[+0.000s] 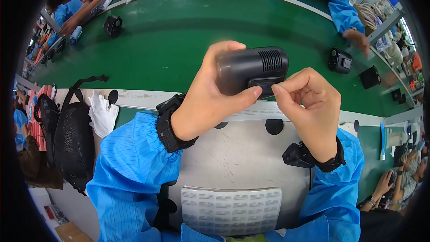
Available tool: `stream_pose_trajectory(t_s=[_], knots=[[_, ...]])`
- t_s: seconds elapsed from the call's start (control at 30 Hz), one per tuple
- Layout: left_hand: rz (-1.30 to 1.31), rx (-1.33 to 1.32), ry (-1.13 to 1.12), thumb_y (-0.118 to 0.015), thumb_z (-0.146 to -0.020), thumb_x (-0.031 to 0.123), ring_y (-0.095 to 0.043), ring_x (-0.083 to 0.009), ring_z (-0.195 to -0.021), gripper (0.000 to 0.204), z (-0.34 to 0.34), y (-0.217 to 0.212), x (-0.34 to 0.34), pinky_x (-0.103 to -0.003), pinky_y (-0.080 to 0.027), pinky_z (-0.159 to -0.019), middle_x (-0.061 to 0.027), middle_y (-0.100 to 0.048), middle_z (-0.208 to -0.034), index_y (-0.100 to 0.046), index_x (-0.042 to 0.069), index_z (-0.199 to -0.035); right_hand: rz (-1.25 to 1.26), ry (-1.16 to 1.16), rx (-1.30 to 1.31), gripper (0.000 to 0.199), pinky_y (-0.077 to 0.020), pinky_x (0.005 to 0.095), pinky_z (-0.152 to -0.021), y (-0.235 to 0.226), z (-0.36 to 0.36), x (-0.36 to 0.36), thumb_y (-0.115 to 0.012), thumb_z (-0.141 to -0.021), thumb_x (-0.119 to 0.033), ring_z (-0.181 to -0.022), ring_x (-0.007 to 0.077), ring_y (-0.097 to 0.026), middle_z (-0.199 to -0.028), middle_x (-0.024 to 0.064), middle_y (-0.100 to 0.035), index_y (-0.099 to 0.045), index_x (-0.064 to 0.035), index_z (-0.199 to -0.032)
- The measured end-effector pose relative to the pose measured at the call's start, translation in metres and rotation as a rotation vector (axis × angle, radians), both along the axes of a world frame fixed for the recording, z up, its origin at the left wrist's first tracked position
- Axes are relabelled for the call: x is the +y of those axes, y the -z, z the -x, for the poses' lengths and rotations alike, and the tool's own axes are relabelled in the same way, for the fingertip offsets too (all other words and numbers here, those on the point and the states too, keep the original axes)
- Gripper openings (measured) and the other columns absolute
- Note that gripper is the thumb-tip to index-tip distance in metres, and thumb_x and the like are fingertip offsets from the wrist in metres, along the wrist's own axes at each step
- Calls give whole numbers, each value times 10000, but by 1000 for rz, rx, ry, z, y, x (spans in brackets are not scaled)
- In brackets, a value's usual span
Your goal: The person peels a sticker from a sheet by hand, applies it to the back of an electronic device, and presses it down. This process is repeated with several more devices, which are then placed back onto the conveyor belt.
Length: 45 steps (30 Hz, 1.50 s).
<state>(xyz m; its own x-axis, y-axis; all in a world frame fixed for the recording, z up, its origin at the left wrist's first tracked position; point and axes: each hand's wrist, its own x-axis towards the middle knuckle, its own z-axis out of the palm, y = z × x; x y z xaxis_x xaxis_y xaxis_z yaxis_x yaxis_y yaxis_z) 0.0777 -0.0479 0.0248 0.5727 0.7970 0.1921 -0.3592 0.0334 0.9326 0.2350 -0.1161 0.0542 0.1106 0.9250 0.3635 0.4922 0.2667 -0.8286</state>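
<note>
My left hand [201,94] grips a black rounded plastic housing [242,69] from its left side, thumb along its lower edge. A slotted vent [271,60] and a small raised rectangular panel [264,85] show on the housing. Against that panel's right end, my right hand [309,96] has thumb and forefinger pinched together; whatever lies between them is too small to make out. Below the hands, a sheet of printed labels [231,210] lies on a metal surface [224,161]. Another label sheet [257,113] sits just under the housing, partly hidden by my hands.
Beyond is a green conveyor belt [170,31] carrying black units at left [113,26] and right [340,60]. A black mesh bag [74,139] and white glove [103,114] hang at left. Co-workers' arms reach in at upper left [89,9] and upper right [342,9].
</note>
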Motion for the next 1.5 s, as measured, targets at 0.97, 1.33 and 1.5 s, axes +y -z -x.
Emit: stream_pose_trajectory(t_s=[0.97,1.33,1.5], knots=[[100,-43,84,-437,-913,349,-519,-183,-1031,479,8,-3,-4,-324,-495,-797,-112,-459,-1184,-282,63,-1264,36,-144,70,535,-393,271,-854,14,1,19,-496,-869,-322,-989,162,-471,-1097,87,-455,-328,-53,-1300],[-538,301,-237,-596,-832,251,-409,-255,-1116,636,8,31,18,-363,-381,-907,-186,-396,-1195,-238,22,-1304,166,-196,-65,444,-397,255,-832,22,-34,43,-508,-872,-309,-1013,152,-459,-1144,62,-456,-406,-84,-1242],[-1240,678,-247,-697,-669,221,-326,-374,-1177,615,17,28,-11,-471,-310,-956,-191,-366,-1216,-400,35,-1175,259,175,10,450,-435,282,-779,56,-132,74,-445,-895,-389,-1059,211,-461,-1190,114,-451,-410,-104,-1242]])
